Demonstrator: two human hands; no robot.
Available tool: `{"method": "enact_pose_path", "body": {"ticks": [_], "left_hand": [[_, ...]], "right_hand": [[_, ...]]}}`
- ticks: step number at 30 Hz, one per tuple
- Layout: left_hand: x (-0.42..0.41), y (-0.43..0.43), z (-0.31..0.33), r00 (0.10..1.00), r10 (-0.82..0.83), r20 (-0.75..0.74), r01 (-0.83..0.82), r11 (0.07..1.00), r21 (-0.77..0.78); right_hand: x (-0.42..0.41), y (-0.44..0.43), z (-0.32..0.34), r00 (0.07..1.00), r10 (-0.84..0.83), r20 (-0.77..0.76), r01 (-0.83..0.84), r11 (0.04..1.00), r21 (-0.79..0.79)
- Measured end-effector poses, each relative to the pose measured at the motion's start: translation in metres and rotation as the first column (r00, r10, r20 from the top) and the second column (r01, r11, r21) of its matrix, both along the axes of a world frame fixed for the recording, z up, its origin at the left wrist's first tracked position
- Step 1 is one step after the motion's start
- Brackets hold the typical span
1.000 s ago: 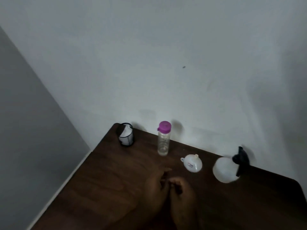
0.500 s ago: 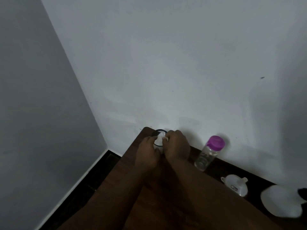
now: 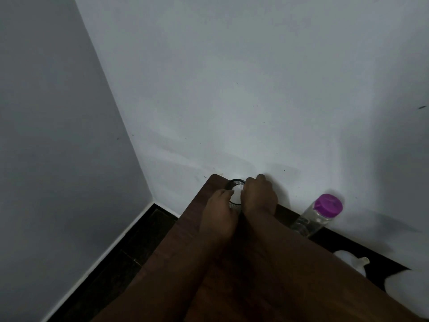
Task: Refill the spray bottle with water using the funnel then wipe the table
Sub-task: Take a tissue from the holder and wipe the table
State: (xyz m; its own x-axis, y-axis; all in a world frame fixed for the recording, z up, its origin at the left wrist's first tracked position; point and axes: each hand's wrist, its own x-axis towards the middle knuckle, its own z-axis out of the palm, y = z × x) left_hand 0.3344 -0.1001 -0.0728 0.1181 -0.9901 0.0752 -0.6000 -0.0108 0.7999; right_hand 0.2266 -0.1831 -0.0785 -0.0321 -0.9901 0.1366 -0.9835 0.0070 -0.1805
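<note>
Both my hands reach to the far left corner of the dark wooden table (image 3: 176,247). A black mesh cup (image 3: 235,182) stands there with white tissue (image 3: 237,196) in it. My left hand (image 3: 220,217) holds the cup's side and touches the tissue. My right hand (image 3: 260,196) pinches the tissue from above. A clear water bottle with a purple cap (image 3: 328,204) stands to the right by the wall. The white funnel (image 3: 350,260) lies further right, partly behind my arm. The white spray bottle (image 3: 405,289) shows at the right edge, cut off.
White walls meet in a corner behind the table. Dark floor (image 3: 130,247) with a white skirting lies left of the table edge. My forearms cover most of the near tabletop.
A second ago my hands were together at the table's middle. They reached to the mesh cup at the corner and my view swung left. Since half a second ago they barely moved.
</note>
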Motion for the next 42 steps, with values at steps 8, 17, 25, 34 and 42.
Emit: {"method": "enact_pose_path", "body": {"ticks": [8, 17, 25, 34, 42], "left_hand": [[0.0, 0.004, 0.005, 0.996, 0.02, -0.086, -0.025, 0.998, -0.059], [-0.014, 0.032, 0.012, 0.894, -0.043, -0.447, 0.024, 0.999, -0.049], [-0.061, 0.124, 0.043, 0.86, -0.447, -0.247, 0.486, 0.865, 0.127], [-0.122, 0.237, 0.009, 0.75, -0.402, -0.526, 0.647, 0.612, 0.455], [-0.152, 0.274, -0.019, 0.804, -0.363, -0.47, 0.591, 0.571, 0.57]], "right_hand": [[-0.016, 0.025, 0.02, 0.806, 0.158, 0.57, -0.077, 0.983, -0.165], [-0.066, 0.102, 0.087, 0.561, 0.041, 0.827, -0.001, 0.999, -0.049], [-0.152, 0.218, 0.103, 0.413, -0.215, 0.885, 0.053, 0.976, 0.212], [-0.249, 0.338, 0.07, 0.308, -0.542, 0.782, 0.168, 0.84, 0.516], [-0.291, 0.402, 0.017, 0.071, -0.733, 0.677, 0.286, 0.665, 0.69]]}}
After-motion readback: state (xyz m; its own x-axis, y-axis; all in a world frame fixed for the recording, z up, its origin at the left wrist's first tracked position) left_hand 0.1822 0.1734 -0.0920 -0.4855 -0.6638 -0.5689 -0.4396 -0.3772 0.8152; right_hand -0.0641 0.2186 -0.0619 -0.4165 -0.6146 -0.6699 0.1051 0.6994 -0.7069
